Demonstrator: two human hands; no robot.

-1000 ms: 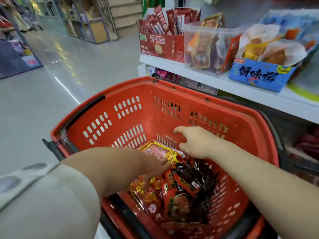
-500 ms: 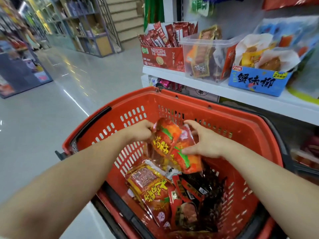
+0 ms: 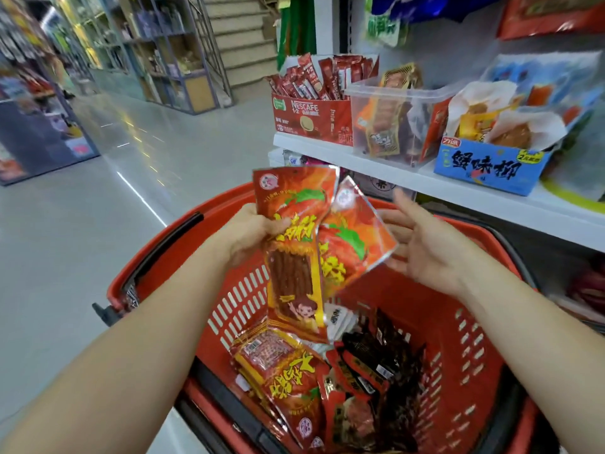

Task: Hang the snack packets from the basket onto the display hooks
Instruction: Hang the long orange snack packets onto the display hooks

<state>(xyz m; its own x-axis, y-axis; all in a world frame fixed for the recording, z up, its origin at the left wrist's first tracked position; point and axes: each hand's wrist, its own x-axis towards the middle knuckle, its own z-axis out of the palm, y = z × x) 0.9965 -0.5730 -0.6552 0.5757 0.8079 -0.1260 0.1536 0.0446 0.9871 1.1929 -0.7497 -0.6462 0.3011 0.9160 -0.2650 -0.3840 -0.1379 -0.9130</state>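
Note:
My left hand (image 3: 250,232) grips two red-orange snack packets upright above the red basket (image 3: 474,322). The front packet (image 3: 296,257) is long, with a clear window and a cartoon child. The second packet (image 3: 355,237) fans out to its right behind it. My right hand (image 3: 422,244) is beside that second packet, fingers spread and straight, its fingertips at or just behind the packet's right edge. More packets lie in the basket: red-orange ones (image 3: 288,375) at the left, dark ones (image 3: 389,362) at the right. No display hooks are visible.
A white shelf (image 3: 425,188) runs along the right, just beyond the basket. On it stand a red Nescafe box (image 3: 311,117), a clear plastic tub (image 3: 393,122) and a blue carton (image 3: 487,168). The grey shop aisle (image 3: 82,240) lies to the left.
Both hands reached into the basket, then lifted two packets well above the rim. My right hand has let go and spread open. The view has tilted up.

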